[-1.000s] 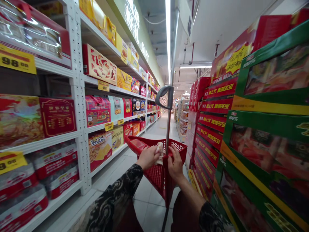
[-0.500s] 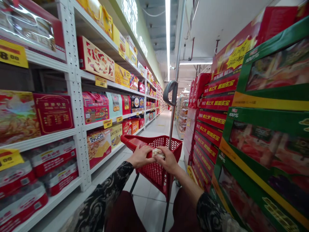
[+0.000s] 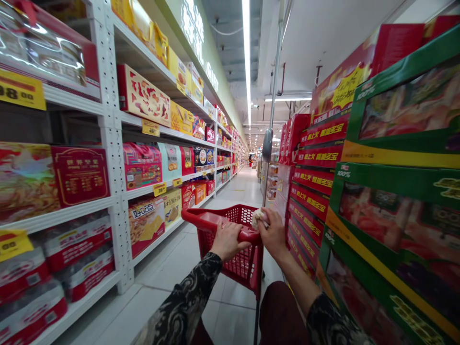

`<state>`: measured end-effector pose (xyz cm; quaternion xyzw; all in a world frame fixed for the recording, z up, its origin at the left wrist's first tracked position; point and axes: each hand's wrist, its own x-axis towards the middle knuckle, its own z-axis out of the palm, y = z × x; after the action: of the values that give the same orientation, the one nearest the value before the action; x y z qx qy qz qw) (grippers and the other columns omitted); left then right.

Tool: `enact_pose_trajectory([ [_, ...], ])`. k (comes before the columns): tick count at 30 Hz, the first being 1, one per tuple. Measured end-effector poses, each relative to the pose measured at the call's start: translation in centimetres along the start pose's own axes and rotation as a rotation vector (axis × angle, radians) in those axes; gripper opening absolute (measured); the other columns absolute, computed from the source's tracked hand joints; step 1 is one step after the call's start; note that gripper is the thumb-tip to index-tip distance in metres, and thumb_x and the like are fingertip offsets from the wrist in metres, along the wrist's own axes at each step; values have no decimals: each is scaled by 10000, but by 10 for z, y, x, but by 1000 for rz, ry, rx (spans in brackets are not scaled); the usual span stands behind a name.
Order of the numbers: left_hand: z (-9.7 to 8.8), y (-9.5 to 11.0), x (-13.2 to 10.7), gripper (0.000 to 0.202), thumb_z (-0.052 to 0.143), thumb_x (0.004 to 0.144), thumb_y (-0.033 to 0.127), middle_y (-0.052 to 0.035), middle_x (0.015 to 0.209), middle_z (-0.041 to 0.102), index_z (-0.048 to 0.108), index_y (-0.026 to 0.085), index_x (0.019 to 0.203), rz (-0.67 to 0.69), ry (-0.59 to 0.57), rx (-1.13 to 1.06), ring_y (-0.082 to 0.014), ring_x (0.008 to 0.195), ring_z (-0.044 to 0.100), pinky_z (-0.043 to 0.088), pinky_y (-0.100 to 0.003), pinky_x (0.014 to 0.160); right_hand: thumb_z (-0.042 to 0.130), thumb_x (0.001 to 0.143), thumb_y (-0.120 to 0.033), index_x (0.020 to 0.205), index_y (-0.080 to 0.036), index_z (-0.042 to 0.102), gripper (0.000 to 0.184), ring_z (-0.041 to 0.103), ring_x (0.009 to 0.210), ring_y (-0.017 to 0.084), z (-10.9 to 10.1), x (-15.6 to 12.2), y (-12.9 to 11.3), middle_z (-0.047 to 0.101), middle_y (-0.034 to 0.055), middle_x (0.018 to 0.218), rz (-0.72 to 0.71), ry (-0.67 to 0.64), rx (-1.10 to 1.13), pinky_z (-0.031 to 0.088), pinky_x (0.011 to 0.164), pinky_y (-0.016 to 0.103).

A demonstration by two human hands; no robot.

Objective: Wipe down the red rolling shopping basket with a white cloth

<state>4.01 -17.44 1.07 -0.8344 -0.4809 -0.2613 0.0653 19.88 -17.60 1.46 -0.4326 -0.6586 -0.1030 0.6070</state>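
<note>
A red plastic shopping basket (image 3: 215, 221) on wheels stands in the aisle just ahead of me. My left hand (image 3: 227, 239) is closed over its near rim. My right hand (image 3: 273, 234) is at the rim's right corner, fingers closed on a crumpled white cloth or tissue (image 3: 258, 218). The basket's upright metal pole ends in a grey handle (image 3: 267, 144) above my right hand. Both my sleeves are dark with a pale pattern.
White shelves (image 3: 115, 158) with boxed goods and yellow price tags line the left side. Stacked red cartons (image 3: 316, 177) and green cartons (image 3: 398, 191) crowd the right, close to my right arm. The pale tiled aisle floor (image 3: 237, 189) runs far ahead.
The cloth passed from my left hand to my right. My left hand came down onto the basket rim. The handle swung right and turned edge-on, and the basket shifted right.
</note>
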Motion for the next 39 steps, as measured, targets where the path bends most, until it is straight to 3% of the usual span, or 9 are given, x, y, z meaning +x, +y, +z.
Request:
enact_pose_trajectory([
  [4, 7, 11, 10, 560, 522, 754, 538, -84, 1219, 558, 473, 202, 1198, 38, -3, -24, -238, 1169, 455, 174, -481, 1074, 482, 758, -187, 912, -178, 604, 197, 535, 893, 217, -4, -3, 21, 617, 72, 917, 31, -174, -123, 433, 823, 372],
  [6, 5, 1, 12, 636, 523, 752, 534, -109, 1334, 463, 409, 187, 1272, 22, -14, -14, -246, 1258, 371, 183, -464, 1080, 465, 761, -183, 899, -173, 602, 194, 530, 894, 223, -5, -6, 30, 614, 77, 910, 67, -151, -124, 429, 821, 376],
  [9, 0, -24, 12, 593, 432, 809, 533, -130, 1395, 391, 408, 179, 1284, -159, -22, 51, -271, 1315, 293, 167, -521, 1070, 454, 758, -177, 954, -173, 597, 243, 530, 892, 227, -5, -8, 34, 613, 82, 929, 121, -93, -89, 428, 828, 390],
  [13, -2, -41, 11, 518, 351, 857, 505, -111, 1403, 392, 413, 214, 1281, -199, -48, 110, -249, 1309, 312, 180, -530, 1063, 470, 742, -140, 1071, -194, 586, 353, 504, 970, 236, 7, -14, 14, 602, 81, 1030, 27, -105, -43, 405, 879, 408],
  [18, 1, -28, 9, 525, 324, 866, 498, -116, 1402, 395, 420, 199, 1287, -205, -21, 158, -256, 1308, 317, 203, -518, 1059, 500, 745, -125, 1120, -217, 586, 396, 484, 1026, 245, 28, -18, -11, 590, 88, 1090, -86, -247, -119, 374, 900, 419],
  [23, 4, -20, 4, 555, 375, 844, 511, -116, 1392, 410, 421, 187, 1293, -175, 27, 163, -263, 1310, 314, 195, -499, 1072, 485, 753, -149, 1017, -190, 620, 300, 505, 1000, 234, 13, -14, 17, 594, 86, 1077, -38, -212, -184, 383, 896, 419],
  [27, 10, -14, 2, 560, 362, 856, 484, -139, 1401, 392, 409, 151, 1304, -193, 56, 175, -271, 1313, 308, 181, -497, 1080, 442, 764, -152, 1041, -175, 600, 319, 506, 1008, 235, -1, -17, 37, 587, 99, 1064, -4, -44, -173, 400, 900, 432],
  [33, 15, 2, 4, 522, 360, 864, 443, -143, 1391, 405, 420, 158, 1297, -207, 85, 189, -280, 1308, 316, 199, -502, 1072, 444, 797, -138, 1145, -220, 569, 379, 425, 1157, 233, 23, -37, 12, 540, 84, 1169, -206, -120, -75, 364, 991, 447],
  [39, 7, -19, 0, 545, 419, 841, 420, -157, 1382, 412, 403, 132, 1304, -257, 75, 182, -280, 1303, 324, 241, -479, 1061, 443, 802, -145, 1124, -232, 595, 366, 449, 1120, 239, 9, -34, 36, 541, 85, 1156, -160, -90, -156, 381, 970, 455],
])
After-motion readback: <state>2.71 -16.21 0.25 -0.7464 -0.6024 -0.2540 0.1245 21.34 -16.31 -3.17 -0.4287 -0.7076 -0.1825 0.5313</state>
